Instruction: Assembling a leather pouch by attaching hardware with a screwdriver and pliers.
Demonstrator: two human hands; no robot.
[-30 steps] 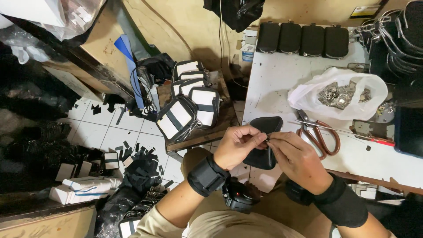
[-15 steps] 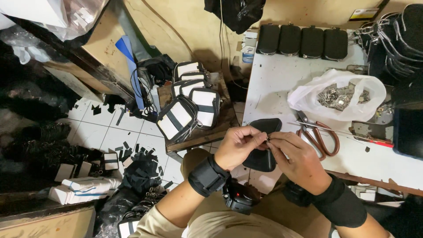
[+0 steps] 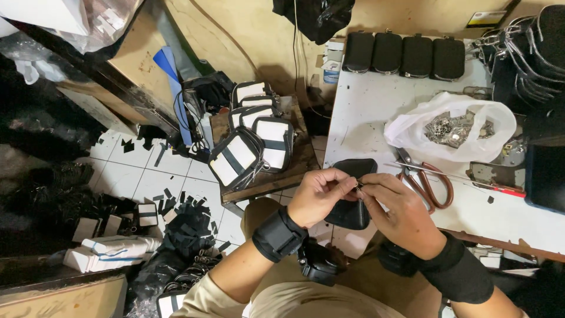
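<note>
Standing beside the bench, one sees the person's left hand and right hand meet over the near edge of the white table. Both are closed on a black pouch, fingertips pinching a small metal fitting at its upper edge; the pouch hangs below the fingers, partly off the table, apparently so the edge stays accessible. Red-handled scissors lie just beside the right hand, within reach. A white plastic bag of metal hardware sits behind them. Black-and-white pouches are stacked on a low wooden stand at the left.
</note>
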